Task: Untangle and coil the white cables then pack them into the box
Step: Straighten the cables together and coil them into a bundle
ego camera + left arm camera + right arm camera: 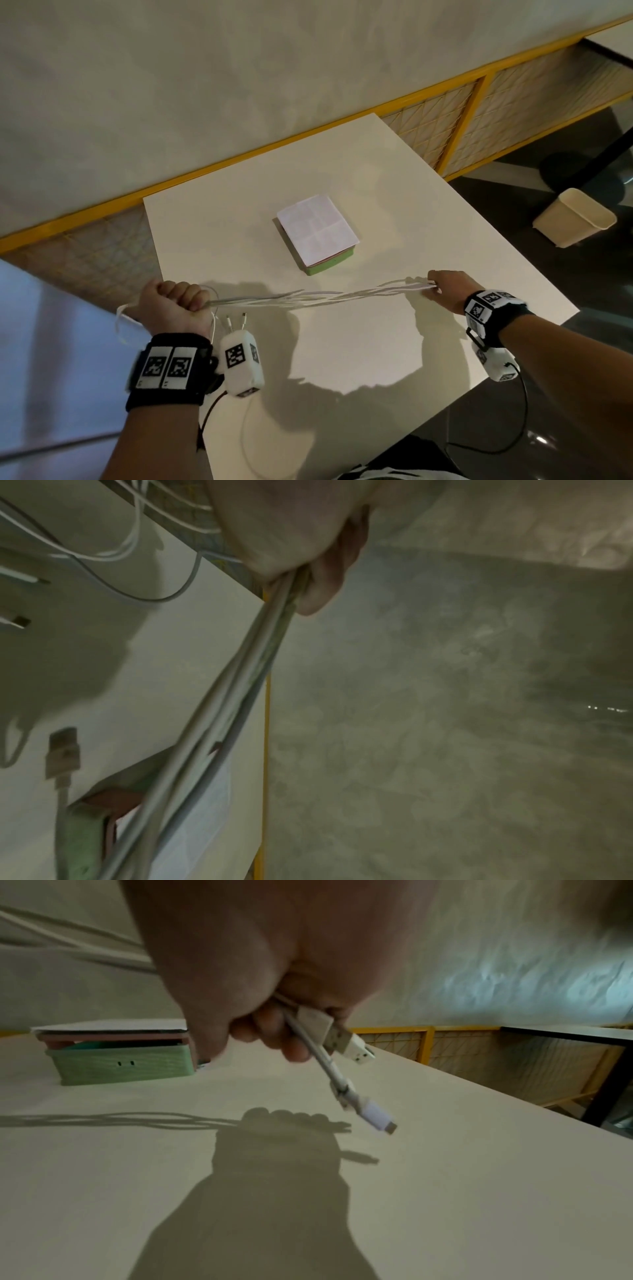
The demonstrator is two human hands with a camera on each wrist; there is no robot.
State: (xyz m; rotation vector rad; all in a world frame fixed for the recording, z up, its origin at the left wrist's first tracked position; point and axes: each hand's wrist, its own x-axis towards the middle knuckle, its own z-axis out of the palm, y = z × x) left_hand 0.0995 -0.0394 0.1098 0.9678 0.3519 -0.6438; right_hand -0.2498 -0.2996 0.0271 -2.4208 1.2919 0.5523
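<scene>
A bundle of white cables [308, 297] stretches taut above the white table [359, 342] between my two hands. My left hand [178, 301] grips one end in a fist at the near left; loose loops and connector ends [236, 320] hang beside it. The left wrist view shows the strands [240, 696] leaving the fist [301, 561]. My right hand [445, 286] grips the other end at the right. Its wrist view shows the fingers [274, 1031] curled round the cables, with USB plugs [346, 1045] sticking out. The green box [329, 263] sits behind the cables, a white sheet [317, 229] over its top.
A yellow-framed mesh barrier [445, 113] runs behind the table. A cream waste bin [572, 219] stands on the dark floor at the right. The table's right edge [534, 329] lies just under my right wrist. A thin white cable [250, 448] trails on the near table.
</scene>
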